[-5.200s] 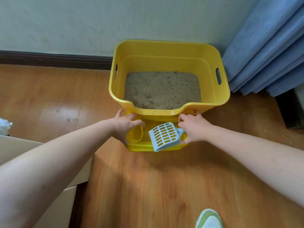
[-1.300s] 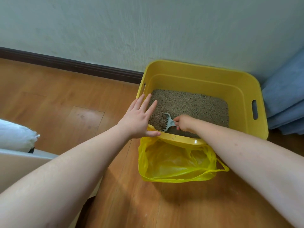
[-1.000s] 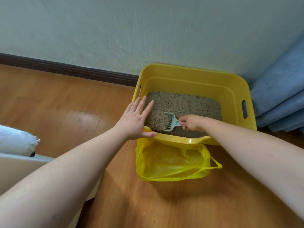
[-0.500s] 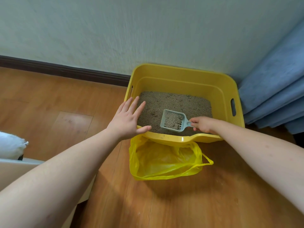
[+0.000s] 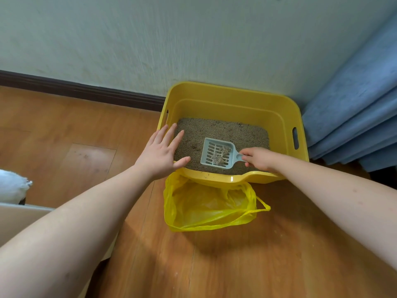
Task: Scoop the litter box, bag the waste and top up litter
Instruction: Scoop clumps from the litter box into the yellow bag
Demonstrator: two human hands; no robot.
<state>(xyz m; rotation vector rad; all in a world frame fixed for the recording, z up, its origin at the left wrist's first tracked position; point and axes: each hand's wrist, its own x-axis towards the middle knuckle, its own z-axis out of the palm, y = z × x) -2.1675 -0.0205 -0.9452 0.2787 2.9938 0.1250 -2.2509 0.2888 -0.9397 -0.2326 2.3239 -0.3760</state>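
The work area is a wooden floor [image 5: 64, 160] against a pale wall with a dark baseboard [image 5: 81, 91]; blue curtains [image 5: 352, 108] hang at the far right. At the far left edge, a white object [image 5: 12, 186] lies above a pale flat surface; neither can be identified.

The left hand [image 5: 161, 153] rests flat on the near-left rim of the litter box [image 5: 234, 97], fingers straight and spread, thumb along the front lip. Judged purpose: bracing the box so it does not slide during scooping.

The litter box is a yellow plastic tub with slot handles in its side walls and a lowered front lip. It stands against the wall and holds a level bed of fine tan litter [image 5: 221, 130].

The scoop [image 5: 217, 153], pale blue with a slotted base, is held over the litter near the front lip. A small amount of clumped material lies on the slots; loose granules appear to have sifted through.

The yellow bag [image 5: 206, 207] lies open on the floor, touching the box directly below the front lip, handle loop to the right. Judged purpose: shortest transfer path for the scoop.

The right hand [image 5: 257, 158] pinches the scoop handle, fingers curled around it.
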